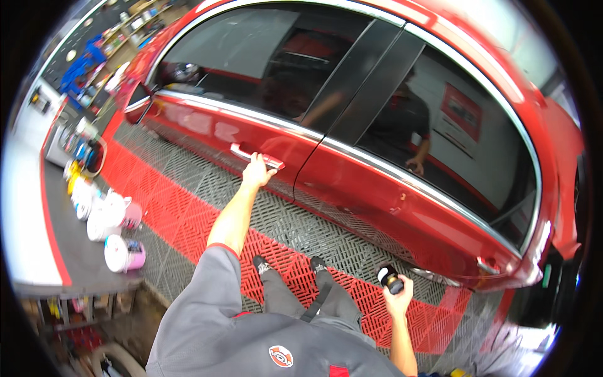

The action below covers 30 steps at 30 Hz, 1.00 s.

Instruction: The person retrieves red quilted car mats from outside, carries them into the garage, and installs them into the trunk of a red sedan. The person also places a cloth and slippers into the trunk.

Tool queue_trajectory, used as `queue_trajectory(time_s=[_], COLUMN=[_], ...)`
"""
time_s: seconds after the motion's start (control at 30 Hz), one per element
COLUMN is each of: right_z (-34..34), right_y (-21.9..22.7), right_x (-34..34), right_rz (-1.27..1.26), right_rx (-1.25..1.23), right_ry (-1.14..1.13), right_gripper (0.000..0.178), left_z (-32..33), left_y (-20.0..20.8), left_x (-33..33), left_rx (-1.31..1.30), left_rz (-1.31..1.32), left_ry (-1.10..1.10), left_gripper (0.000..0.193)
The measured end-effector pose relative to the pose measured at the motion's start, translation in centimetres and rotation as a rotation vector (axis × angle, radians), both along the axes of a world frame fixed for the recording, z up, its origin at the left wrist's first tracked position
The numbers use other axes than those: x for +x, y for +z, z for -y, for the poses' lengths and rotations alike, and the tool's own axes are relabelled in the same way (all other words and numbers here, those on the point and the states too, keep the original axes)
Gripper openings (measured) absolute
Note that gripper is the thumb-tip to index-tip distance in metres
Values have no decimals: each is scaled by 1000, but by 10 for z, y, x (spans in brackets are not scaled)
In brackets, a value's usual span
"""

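Observation:
A red car (370, 188) with dark windows and chrome trim stands side-on before me. My left hand (256, 171) is at the front door's handle (241, 152), its fingers closed around the handle's middle. Both ends of the handle show on either side of the hand. The door looks closed. Low on the right, apart from the car, my right hand (398, 298) grips a small black rounded object with a white patch (389, 278). Its exact kind I cannot make out. The rear door's handle (487, 265) lies farther right.
Red and grey slatted tiles (182, 207) cover the floor between me and the car. To the left, a dark counter (69, 251) carries several white buckets (122, 254) and bottles. The side mirror (137, 108) juts out at the car's front. Shelves with supplies (135, 25) stand beyond.

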State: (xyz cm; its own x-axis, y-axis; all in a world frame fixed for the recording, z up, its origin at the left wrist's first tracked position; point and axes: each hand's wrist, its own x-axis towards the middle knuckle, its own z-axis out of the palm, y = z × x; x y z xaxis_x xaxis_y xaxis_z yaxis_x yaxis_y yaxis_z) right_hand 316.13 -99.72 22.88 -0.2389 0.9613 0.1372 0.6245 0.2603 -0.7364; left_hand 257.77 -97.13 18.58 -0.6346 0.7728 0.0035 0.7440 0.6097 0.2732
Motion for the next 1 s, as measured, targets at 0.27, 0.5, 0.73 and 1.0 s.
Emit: queue_trajectory(time_s=[0.27, 0.5, 0.73, 1.0], right_z=[169, 164, 72, 29], right_y=[-10, -31, -55, -99], right_x=[31, -7, -92, -210], right_rz=[339, 583, 525, 472], right_rx=[-123, -613, -516, -383], right_ry=[-462, -466, -40, 433], right_gripper=[45, 53, 56, 56], left_z=[11, 123, 355, 571], left_y=[-11, -6, 44, 119], left_x=[-28, -37, -44, 57], left_rx=[61, 115, 103, 1193], left_rz=[104, 117, 350, 551], left_ry=[-74, -215, -142, 764], left_gripper=[79, 62, 60, 47])
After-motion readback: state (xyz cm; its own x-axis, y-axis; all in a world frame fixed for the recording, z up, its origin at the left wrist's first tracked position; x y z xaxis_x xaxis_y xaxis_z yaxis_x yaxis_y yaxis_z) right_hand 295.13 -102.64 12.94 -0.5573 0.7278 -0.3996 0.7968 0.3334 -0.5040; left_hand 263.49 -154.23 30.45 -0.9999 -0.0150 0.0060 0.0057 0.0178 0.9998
